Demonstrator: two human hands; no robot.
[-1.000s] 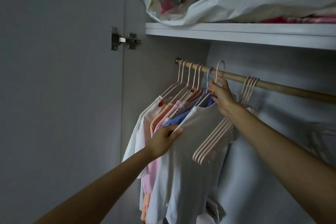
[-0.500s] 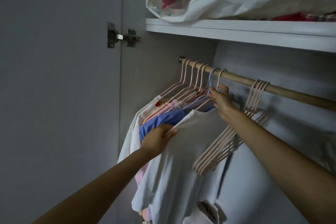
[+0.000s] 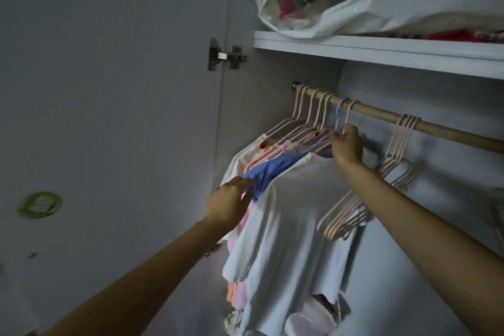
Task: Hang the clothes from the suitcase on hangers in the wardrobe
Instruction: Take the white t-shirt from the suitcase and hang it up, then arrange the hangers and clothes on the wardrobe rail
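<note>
The right hand (image 3: 346,144) grasps the neck of the hanger (image 3: 347,114) carrying the white shirt (image 3: 289,221), whose hook, off the rail (image 3: 381,114) a second ago, now sits over it. At its eight o'clock the left hand (image 3: 229,204), fingers loosened, has slid from the shirt onto the blue top (image 3: 272,172). That garment looks hung.

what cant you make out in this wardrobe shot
Head view only:
- Wooden rod: its right end is cut off by the frame edge.
- Hanger neck under the right hand: the curled fingers cover it.
- Plastic bag on the shelf: contents blurred by the film.
- Clothes behind the white shirt: mostly covered by it.
</note>
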